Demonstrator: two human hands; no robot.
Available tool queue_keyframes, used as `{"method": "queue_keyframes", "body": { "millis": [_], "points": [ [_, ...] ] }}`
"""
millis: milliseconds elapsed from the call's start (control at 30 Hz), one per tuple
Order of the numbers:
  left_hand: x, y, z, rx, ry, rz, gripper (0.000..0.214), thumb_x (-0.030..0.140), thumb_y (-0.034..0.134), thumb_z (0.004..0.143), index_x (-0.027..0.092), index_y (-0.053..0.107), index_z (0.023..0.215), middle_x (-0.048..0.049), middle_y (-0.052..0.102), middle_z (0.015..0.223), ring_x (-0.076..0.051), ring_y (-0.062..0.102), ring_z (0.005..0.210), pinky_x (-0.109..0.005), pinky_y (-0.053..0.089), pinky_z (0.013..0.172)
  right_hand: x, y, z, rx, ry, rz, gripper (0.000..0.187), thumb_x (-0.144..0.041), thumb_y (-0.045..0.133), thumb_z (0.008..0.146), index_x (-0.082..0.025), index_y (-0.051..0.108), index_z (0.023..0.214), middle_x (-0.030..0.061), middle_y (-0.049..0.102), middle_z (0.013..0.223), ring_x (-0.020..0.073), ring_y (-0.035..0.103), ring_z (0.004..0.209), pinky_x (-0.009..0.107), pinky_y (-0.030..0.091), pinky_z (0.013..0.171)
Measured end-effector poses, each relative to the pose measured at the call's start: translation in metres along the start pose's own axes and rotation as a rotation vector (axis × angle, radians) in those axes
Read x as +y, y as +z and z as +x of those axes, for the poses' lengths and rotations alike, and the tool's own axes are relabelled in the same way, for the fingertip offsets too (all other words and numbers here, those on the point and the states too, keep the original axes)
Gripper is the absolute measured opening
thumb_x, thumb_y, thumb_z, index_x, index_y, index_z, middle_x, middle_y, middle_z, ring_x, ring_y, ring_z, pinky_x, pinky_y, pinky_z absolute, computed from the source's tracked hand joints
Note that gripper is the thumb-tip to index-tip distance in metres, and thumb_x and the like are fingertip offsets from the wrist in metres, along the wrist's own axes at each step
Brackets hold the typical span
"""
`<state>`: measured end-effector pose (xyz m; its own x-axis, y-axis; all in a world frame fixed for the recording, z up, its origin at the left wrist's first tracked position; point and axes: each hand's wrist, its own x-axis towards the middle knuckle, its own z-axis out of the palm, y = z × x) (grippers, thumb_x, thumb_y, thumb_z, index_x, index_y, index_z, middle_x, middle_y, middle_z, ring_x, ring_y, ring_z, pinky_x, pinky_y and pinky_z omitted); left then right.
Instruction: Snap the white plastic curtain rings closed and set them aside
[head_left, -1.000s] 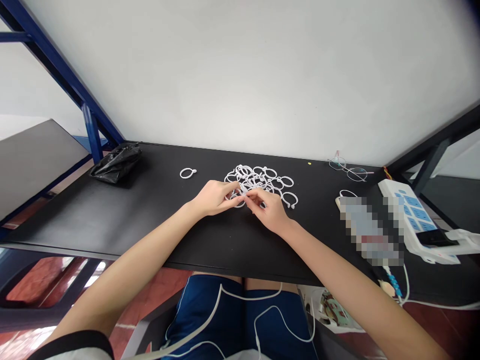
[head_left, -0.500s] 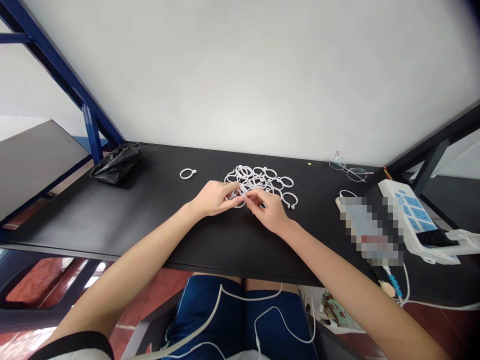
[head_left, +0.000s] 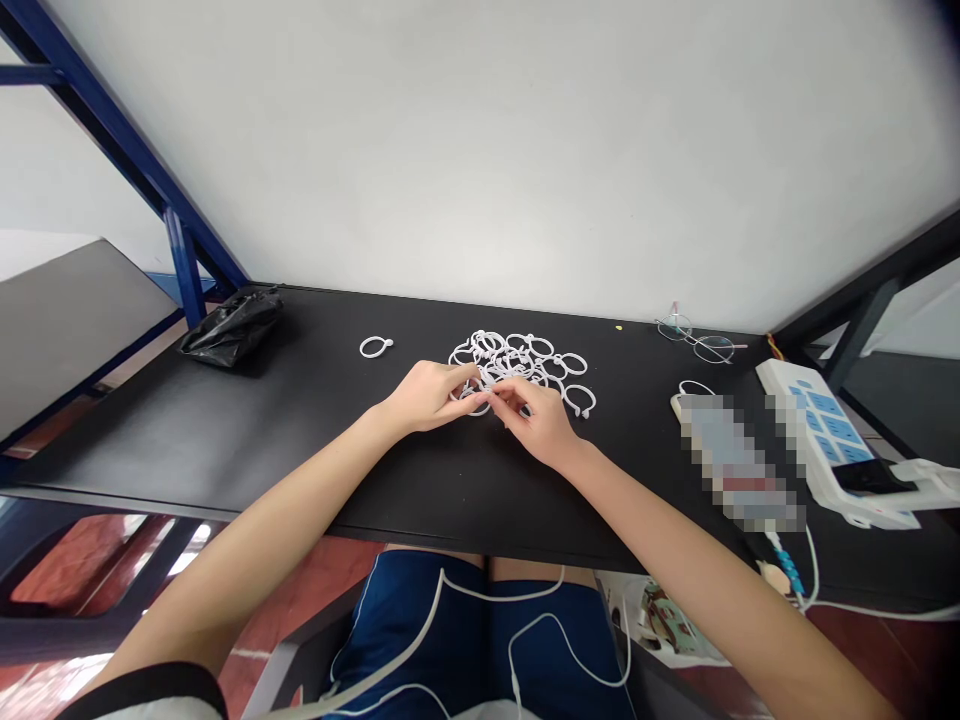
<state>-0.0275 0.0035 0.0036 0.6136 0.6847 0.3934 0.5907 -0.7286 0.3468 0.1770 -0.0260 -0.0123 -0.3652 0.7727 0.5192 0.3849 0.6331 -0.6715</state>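
A pile of thin white rings with small knobs (head_left: 581, 400) lies on the black tabletop (head_left: 300, 420). At the near edge of the pile, my left hand (head_left: 439, 395) and my right hand (head_left: 536, 420) meet fingertip to fingertip. Both are closed in a pinch on one white ring (head_left: 480, 408), which the fingers partly cover. Where its ends are, I cannot make out. A single white ring (head_left: 373, 348) lies by itself to the left of the pile, beyond my left hand.
A crumpled black plastic bag (head_left: 234, 328) is at the back left. To the right are eyeglasses (head_left: 712, 348), a phone with its screen blurred out (head_left: 739, 460) and a white power strip (head_left: 825, 420) with a plug and cables. White cords (head_left: 439, 600) hang over my lap.
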Motion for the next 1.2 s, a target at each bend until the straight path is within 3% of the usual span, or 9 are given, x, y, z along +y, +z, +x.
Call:
{"method": "queue_keyframes", "body": {
  "millis": [400, 733, 967, 1200],
  "points": [
    [0.004, -0.002, -0.001, 0.068, 0.060, -0.019, 0.040, 0.040, 0.031, 0.097, 0.017, 0.057, 0.080, 0.0011, 0.057, 0.058, -0.011, 0.051, 0.050, -0.022, 0.033, 0.053, -0.006, -0.004, 0.001, -0.103, -0.008, -0.010, 0.020, -0.031, 0.047, 0.098, -0.020, 0.055, 0.083, -0.0030, 0.055, 0.062, 0.0094, 0.052, 0.050, 0.022, 0.042, 0.052],
    [0.005, 0.006, -0.003, 0.264, 0.167, -0.049, 0.033, 0.024, 0.029, 0.091, 0.017, 0.055, 0.073, 0.0001, 0.057, 0.054, -0.011, 0.045, 0.044, -0.023, 0.036, 0.051, -0.013, -0.008, 0.001, -0.179, -0.001, 0.055, 0.022, -0.032, 0.046, 0.099, -0.020, 0.054, 0.082, -0.0028, 0.057, 0.065, 0.0089, 0.053, 0.053, 0.022, 0.043, 0.056],
    [0.008, 0.005, -0.003, 0.228, 0.131, -0.092, 0.035, 0.026, 0.029, 0.092, 0.017, 0.055, 0.071, 0.0000, 0.057, 0.055, -0.010, 0.046, 0.046, -0.023, 0.037, 0.051, -0.014, -0.009, 0.002, -0.213, 0.043, 0.105, 0.024, -0.032, 0.044, 0.100, -0.020, 0.051, 0.080, -0.0045, 0.054, 0.062, 0.0081, 0.050, 0.051, 0.022, 0.041, 0.056],
    [-0.002, -0.008, 0.000, 0.150, 0.050, 0.033, 0.033, 0.035, 0.036, 0.091, 0.017, 0.057, 0.072, 0.0021, 0.054, 0.053, -0.011, 0.045, 0.046, -0.023, 0.033, 0.051, -0.007, -0.010, 0.003, -0.154, 0.027, 0.032, 0.022, -0.032, 0.043, 0.099, -0.020, 0.058, 0.088, -0.0030, 0.054, 0.063, 0.0098, 0.050, 0.053, 0.023, 0.042, 0.057]
  ]
}}
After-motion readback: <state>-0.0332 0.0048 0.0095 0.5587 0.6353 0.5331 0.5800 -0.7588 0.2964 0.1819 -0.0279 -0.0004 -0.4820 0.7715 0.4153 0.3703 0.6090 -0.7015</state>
